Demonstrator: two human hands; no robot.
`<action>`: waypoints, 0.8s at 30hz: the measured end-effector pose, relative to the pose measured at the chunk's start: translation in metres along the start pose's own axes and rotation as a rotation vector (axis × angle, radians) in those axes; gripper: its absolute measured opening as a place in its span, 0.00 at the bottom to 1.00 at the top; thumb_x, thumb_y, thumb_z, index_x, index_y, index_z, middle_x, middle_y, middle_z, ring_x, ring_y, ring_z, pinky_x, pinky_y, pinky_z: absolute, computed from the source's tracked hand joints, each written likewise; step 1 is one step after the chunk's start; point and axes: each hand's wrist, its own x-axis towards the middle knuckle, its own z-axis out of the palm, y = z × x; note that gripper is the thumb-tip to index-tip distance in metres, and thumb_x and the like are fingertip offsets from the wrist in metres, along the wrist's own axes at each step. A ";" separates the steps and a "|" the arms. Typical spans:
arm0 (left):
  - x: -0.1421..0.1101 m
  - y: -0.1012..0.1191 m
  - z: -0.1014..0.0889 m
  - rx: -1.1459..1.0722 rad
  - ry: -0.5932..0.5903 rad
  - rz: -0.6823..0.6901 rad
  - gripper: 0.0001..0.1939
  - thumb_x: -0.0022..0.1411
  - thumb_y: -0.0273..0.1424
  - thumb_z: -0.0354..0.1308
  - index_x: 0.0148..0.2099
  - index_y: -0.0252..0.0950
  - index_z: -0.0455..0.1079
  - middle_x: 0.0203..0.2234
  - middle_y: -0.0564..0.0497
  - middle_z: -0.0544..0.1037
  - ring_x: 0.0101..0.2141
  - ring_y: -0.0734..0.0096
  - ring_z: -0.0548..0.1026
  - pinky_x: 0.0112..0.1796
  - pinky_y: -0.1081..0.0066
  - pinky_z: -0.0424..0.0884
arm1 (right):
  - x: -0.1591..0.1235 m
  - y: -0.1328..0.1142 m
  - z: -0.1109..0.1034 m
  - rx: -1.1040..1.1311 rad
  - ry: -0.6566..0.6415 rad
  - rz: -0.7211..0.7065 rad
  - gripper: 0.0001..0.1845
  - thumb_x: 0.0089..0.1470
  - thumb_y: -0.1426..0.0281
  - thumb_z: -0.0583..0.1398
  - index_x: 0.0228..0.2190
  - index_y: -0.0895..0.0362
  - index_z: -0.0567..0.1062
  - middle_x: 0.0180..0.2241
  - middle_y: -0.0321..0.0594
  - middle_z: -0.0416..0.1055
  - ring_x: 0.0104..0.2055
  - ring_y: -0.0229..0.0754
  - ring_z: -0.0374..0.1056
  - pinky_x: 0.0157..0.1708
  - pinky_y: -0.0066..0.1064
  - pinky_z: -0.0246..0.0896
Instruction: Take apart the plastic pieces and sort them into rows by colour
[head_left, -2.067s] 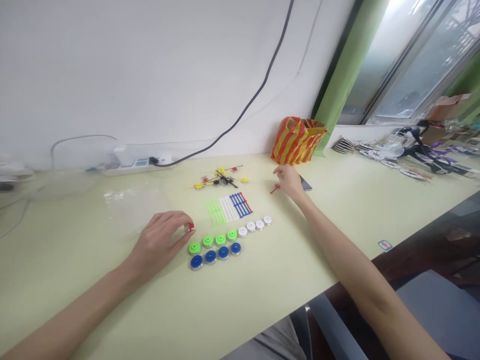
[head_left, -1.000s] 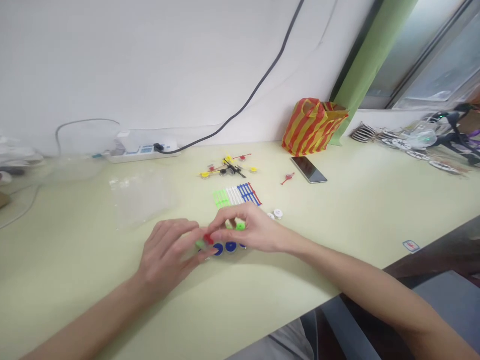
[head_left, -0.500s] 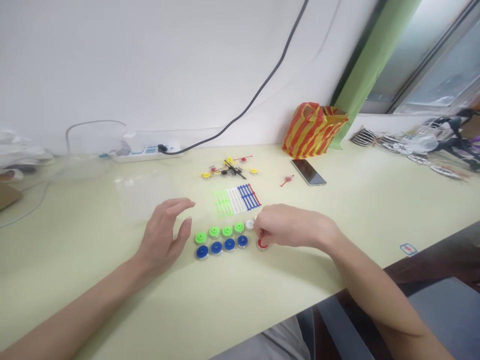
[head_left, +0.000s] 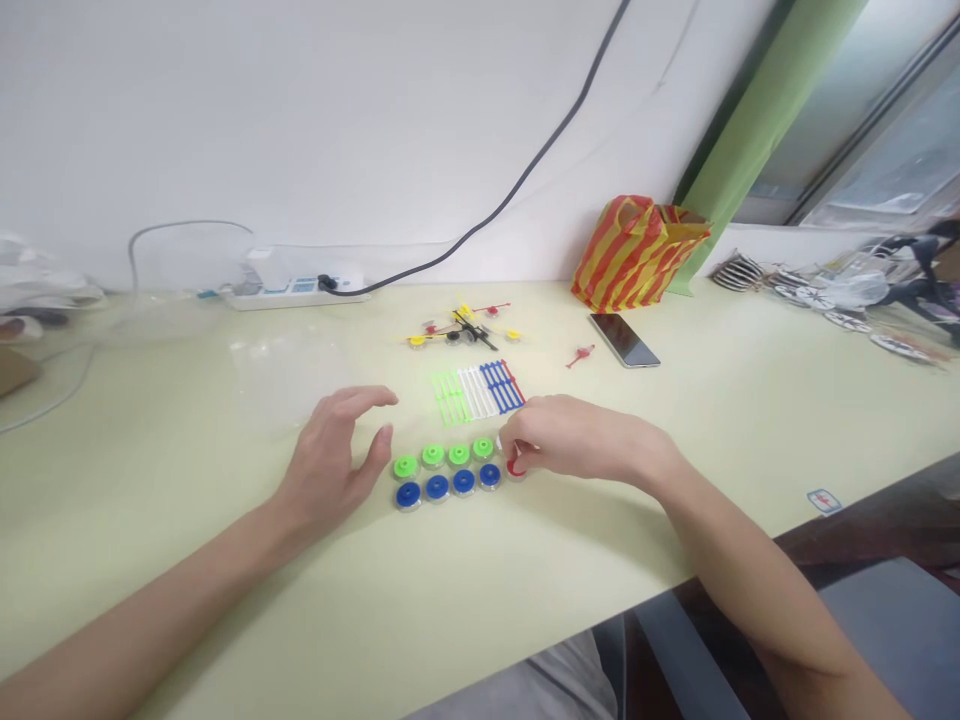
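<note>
My right hand [head_left: 544, 435] is closed at the right end of two rows of small round discs, its fingertips on a red disc [head_left: 515, 469]. A pale disc behind those fingers is mostly hidden. Blue discs [head_left: 463, 482] make up the near row, and green discs [head_left: 458, 455] stand in the row behind. To the left of the rows, my left hand [head_left: 343, 435] hovers with thumb and fingers apart, holding nothing. Beyond the discs lie thin plastic sticks [head_left: 477, 390] side by side in green, white, blue and red.
Loose yellow, black and red spinner-like pieces [head_left: 465, 328] lie farther back, with a small red piece [head_left: 580, 356] to their right. A phone [head_left: 624, 340], a striped bag [head_left: 637, 255], a clear plastic sheet [head_left: 281, 365] and a power strip [head_left: 292, 292] are also on the table.
My right hand has shifted a little left with the red disc, bringing it closer to the end of the blue row. My left hand keeps its open pose.
</note>
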 end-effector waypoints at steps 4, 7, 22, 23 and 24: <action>-0.001 -0.001 0.000 0.020 0.029 -0.059 0.18 0.68 0.26 0.53 0.58 0.41 0.59 0.47 0.47 0.76 0.48 0.59 0.75 0.50 0.56 0.72 | 0.000 0.004 -0.009 0.004 0.095 -0.018 0.06 0.57 0.75 0.63 0.34 0.55 0.80 0.31 0.37 0.77 0.30 0.37 0.67 0.29 0.28 0.51; -0.001 -0.001 0.001 0.011 0.007 -0.073 0.17 0.68 0.26 0.53 0.58 0.41 0.59 0.47 0.46 0.76 0.49 0.58 0.75 0.51 0.55 0.72 | 0.005 0.019 -0.017 -0.091 0.349 0.055 0.08 0.62 0.72 0.59 0.34 0.55 0.79 0.28 0.37 0.75 0.29 0.37 0.65 0.30 0.29 0.50; 0.001 -0.001 -0.001 0.038 -0.015 0.002 0.16 0.69 0.27 0.51 0.58 0.40 0.60 0.46 0.47 0.76 0.47 0.59 0.76 0.47 0.60 0.73 | -0.001 0.174 -0.030 -0.292 0.431 0.524 0.17 0.54 0.79 0.61 0.46 0.56 0.79 0.47 0.46 0.76 0.46 0.44 0.69 0.38 0.29 0.56; 0.001 -0.001 -0.002 0.038 -0.016 0.010 0.16 0.69 0.26 0.51 0.58 0.40 0.60 0.46 0.47 0.76 0.47 0.60 0.76 0.47 0.60 0.73 | 0.002 0.175 -0.027 -0.301 0.417 0.522 0.17 0.55 0.80 0.61 0.45 0.56 0.79 0.46 0.46 0.76 0.46 0.44 0.69 0.38 0.29 0.56; 0.001 -0.001 -0.002 0.038 -0.015 0.018 0.16 0.69 0.26 0.51 0.58 0.39 0.60 0.46 0.47 0.76 0.47 0.60 0.76 0.47 0.60 0.73 | 0.005 0.175 -0.024 -0.309 0.408 0.523 0.16 0.55 0.80 0.60 0.44 0.56 0.79 0.46 0.46 0.76 0.46 0.45 0.69 0.37 0.29 0.56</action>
